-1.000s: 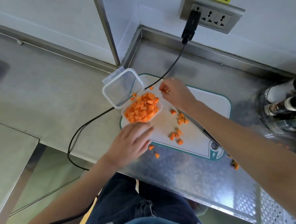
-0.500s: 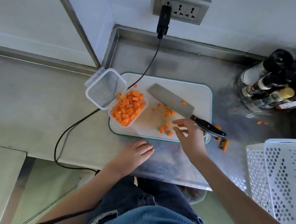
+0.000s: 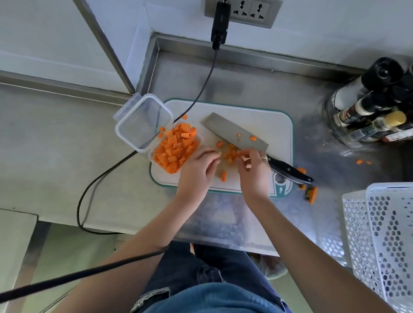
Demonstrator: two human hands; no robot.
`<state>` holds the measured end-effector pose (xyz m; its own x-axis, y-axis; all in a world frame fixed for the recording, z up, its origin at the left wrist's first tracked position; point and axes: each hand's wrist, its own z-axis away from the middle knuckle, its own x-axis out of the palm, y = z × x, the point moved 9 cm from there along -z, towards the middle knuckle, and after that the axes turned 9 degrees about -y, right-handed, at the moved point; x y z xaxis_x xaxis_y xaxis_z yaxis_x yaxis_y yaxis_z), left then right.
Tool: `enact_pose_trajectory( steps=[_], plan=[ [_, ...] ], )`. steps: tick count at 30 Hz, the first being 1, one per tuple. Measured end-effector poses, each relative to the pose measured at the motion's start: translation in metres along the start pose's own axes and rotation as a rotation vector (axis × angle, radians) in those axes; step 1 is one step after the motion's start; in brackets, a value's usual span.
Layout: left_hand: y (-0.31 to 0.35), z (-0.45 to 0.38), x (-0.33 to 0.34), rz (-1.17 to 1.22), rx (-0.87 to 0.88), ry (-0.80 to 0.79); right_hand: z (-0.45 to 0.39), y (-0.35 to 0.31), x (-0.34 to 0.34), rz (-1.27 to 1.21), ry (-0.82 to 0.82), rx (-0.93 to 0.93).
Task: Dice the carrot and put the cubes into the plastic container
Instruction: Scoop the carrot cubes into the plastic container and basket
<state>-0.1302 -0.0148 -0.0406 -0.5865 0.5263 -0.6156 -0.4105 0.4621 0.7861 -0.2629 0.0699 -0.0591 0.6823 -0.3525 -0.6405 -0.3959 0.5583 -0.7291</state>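
The clear plastic container (image 3: 151,158) sits on the left end of the white cutting board (image 3: 275,124), heaped with carrot cubes (image 3: 174,147). Its hinged lid (image 3: 142,123) lies open to the upper left. Several loose cubes (image 3: 229,152) lie mid-board beside the cleaver (image 3: 235,132), which rests flat with its black handle off the right edge. My left hand (image 3: 196,171) reaches to the loose cubes from the left, fingers fairly straight and touching them. My right hand (image 3: 253,171) comes from the right with curled fingers pinching a few cubes.
A carrot end (image 3: 312,194) and stray cubes (image 3: 362,162) lie on the steel counter right of the board. Bottles (image 3: 380,110) stand at the back right, white perforated baskets (image 3: 392,241) at the front right. A black cable (image 3: 203,88) runs from the wall outlet across the board's back corner.
My right hand left the container area, came round to the board's front, then moved onto the loose cubes. My left hand rose from the counter edge to the cubes.
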Motion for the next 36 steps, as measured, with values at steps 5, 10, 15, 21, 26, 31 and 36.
enact_pose_trajectory(
  steps=[5,10,15,21,26,31,36],
  plan=[
    [0.013,0.011,0.019,-0.348,0.261,-0.142,-0.007,0.013,-0.046,0.283,0.098,-0.057],
    [-0.008,0.021,0.047,-0.383,0.041,-0.323,-0.018,0.034,-0.031,0.595,-0.143,-0.014],
    [-0.014,0.016,0.046,-0.402,-0.048,-0.270,-0.023,0.025,-0.026,0.712,-0.098,-0.125],
    [-0.019,0.004,0.053,-0.488,-0.041,-0.274,-0.024,0.005,-0.074,0.585,0.044,-0.197],
    [-0.020,-0.013,0.070,-0.477,-0.059,-0.321,-0.039,0.029,-0.086,0.567,0.034,0.022],
    [-0.013,-0.035,0.071,-0.395,-0.045,-0.314,-0.023,0.028,-0.057,0.632,-0.061,0.040],
    [-0.019,-0.058,0.060,-0.302,-0.199,-0.186,0.010,0.005,-0.016,0.526,-0.204,-0.038]
  ],
)
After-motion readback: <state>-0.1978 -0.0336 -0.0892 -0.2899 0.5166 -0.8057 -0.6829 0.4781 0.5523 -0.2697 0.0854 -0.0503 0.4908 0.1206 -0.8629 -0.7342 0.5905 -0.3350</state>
